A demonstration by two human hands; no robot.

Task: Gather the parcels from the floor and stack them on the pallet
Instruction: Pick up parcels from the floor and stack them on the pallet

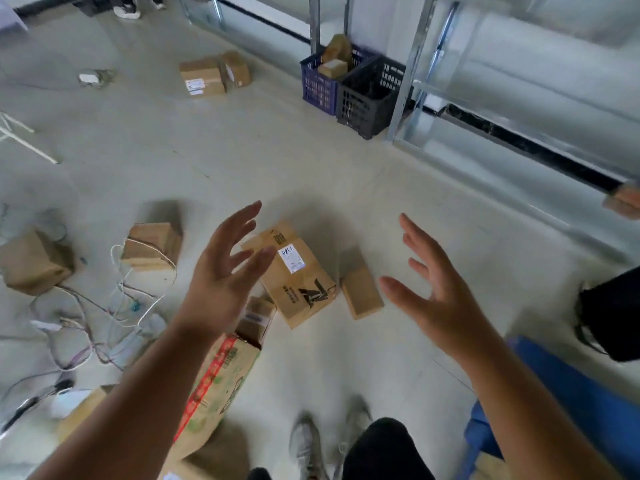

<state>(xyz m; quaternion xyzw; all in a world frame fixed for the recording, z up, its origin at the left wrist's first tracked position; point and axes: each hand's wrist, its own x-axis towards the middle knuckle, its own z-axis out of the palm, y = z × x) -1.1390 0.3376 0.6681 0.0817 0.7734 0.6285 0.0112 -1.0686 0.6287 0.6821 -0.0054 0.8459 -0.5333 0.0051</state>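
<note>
Floor (311,161) | printed carton (221,372) half-hidden by left hand (221,271) | pallet (568,386) cut off

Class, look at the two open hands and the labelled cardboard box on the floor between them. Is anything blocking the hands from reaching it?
Nothing visible blocks them. The left hand and right hand are open above the labelled box. A small box lies right beside it, on the right hand's side.

Head-high, angled down, somewhat blurred.
</note>
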